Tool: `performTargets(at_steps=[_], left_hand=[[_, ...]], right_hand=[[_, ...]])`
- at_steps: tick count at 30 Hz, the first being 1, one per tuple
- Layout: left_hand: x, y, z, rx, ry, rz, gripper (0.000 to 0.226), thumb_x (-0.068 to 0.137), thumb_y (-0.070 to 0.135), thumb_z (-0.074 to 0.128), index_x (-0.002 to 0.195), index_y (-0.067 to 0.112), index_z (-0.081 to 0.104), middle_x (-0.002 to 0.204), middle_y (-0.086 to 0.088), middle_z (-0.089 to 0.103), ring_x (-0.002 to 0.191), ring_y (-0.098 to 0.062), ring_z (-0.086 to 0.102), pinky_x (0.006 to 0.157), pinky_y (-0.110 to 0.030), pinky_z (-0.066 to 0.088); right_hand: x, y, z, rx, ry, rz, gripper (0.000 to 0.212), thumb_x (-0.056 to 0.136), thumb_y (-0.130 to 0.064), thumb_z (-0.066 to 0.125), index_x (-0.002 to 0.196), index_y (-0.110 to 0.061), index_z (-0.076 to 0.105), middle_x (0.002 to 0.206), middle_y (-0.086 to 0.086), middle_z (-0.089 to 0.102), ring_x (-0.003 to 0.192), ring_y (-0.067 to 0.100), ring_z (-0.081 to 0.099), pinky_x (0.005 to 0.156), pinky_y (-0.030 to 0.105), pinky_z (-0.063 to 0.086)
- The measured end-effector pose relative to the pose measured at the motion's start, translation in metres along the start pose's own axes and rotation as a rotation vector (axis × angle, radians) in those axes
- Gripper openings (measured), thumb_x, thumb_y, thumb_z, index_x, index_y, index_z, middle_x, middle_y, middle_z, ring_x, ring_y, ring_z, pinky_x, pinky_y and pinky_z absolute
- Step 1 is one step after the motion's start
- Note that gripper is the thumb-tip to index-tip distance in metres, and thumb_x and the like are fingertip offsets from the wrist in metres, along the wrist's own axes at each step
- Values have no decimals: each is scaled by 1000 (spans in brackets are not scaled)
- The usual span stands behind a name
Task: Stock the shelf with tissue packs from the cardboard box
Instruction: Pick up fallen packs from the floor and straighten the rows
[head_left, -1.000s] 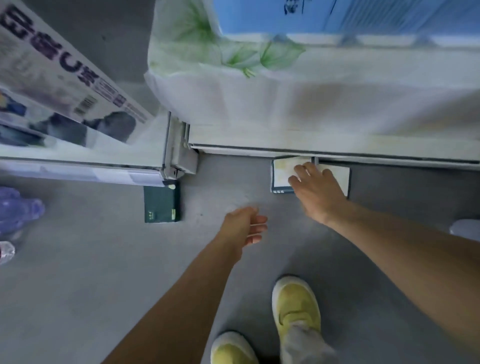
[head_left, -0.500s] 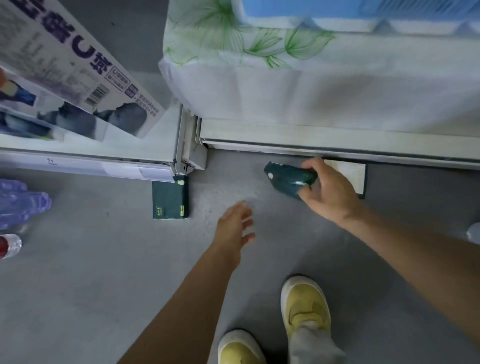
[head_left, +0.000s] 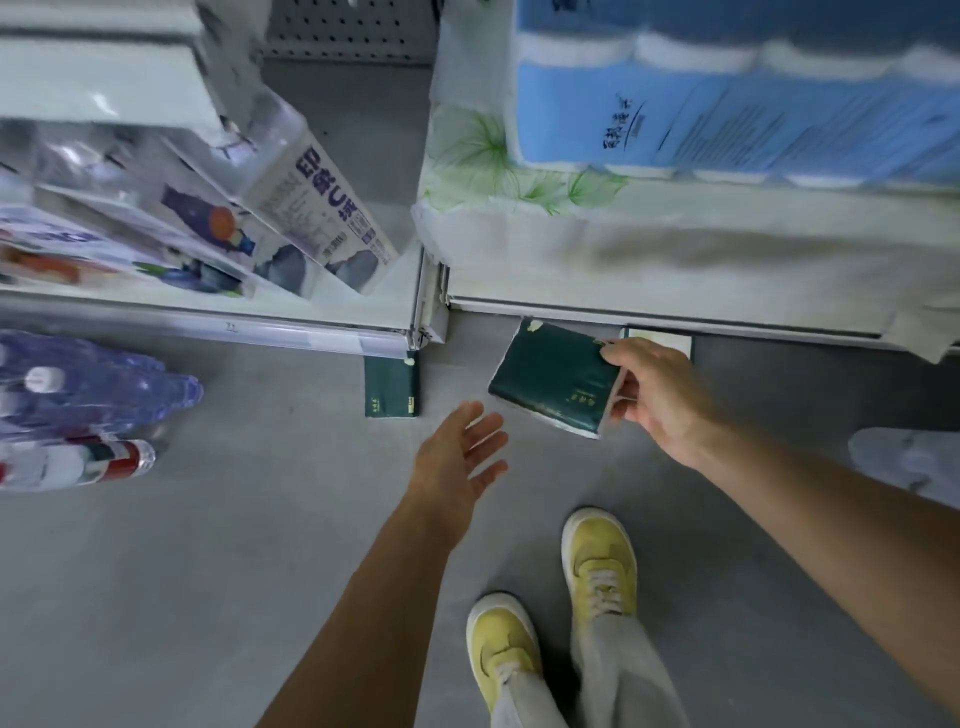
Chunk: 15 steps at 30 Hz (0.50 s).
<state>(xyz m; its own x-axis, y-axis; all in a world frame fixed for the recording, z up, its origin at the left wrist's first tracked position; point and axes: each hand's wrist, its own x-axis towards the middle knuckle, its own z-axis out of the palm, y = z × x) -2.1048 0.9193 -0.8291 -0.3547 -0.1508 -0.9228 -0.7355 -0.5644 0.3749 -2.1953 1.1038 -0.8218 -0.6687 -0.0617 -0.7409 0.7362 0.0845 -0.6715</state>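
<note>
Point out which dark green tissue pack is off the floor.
The held pack, pinched in the right hand, tilted in the air. The floor pack lies flat by the shelf post; the third pack pokes out beneath the shelf.

My right forearm (head_left: 810, 509) comes in bare from the lower right, wrist nearly straight. My right hand (head_left: 660, 400) pinches one edge of a dark green tissue pack (head_left: 550, 379), thumb (head_left: 615, 353) on its top face and the other fingers curled beneath, so the pack sits tilted in my grip. My left forearm (head_left: 374, 613) stretches forward from the bottom middle. My left hand (head_left: 457, 467) hangs just below and left of the pack, palm showing, fingers straight and slightly spread, touching nothing. My two hands are near each other but apart.
</note>
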Motion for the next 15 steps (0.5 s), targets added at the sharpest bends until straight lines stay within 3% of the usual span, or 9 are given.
performTargets(at_steps=[3,6,9,12,14,15], left_hand=[[-51,4,5,-2,-63,13,33,95,42,53,117,19,61,117,-2,68,109,-23,63,90,-40,51],[-100,15,11,92,-166,105,52,81,58,62,123,28,57,121,3,65,114,-17,59,89,-36,50],[-142,34,19,160,-220,249,66,66,60,72,124,33,57,122,4,63,115,-14,59,90,-34,49],[-178,62,24,112,-204,342,50,75,44,76,121,30,63,116,-1,69,111,-16,64,96,-40,48],[-203,82,23,104,-210,390,48,76,39,73,121,23,63,114,-5,70,109,-22,66,99,-44,48],[-215,92,22,110,-211,415,50,75,38,71,122,21,63,114,-8,70,107,-25,66,99,-46,49]], right_hand=[[-40,-19,3,175,-67,65,15,87,-9,65,101,-7,59,90,17,67,79,27,68,59,32,54],[-83,-38,12,405,-182,151,26,84,6,59,108,-2,57,109,19,68,103,32,67,76,40,59],[-129,-61,26,403,-210,171,32,76,8,63,105,-6,62,105,14,70,102,27,64,86,42,53],[-173,-90,36,292,-270,130,36,59,-2,80,91,-15,69,94,7,72,86,20,61,74,33,44],[-199,-109,37,266,-316,104,42,49,-23,90,88,-21,73,92,2,72,80,14,62,74,33,41],[-209,-119,36,271,-333,83,55,41,-38,94,90,-23,73,92,0,72,78,11,62,75,33,40]])
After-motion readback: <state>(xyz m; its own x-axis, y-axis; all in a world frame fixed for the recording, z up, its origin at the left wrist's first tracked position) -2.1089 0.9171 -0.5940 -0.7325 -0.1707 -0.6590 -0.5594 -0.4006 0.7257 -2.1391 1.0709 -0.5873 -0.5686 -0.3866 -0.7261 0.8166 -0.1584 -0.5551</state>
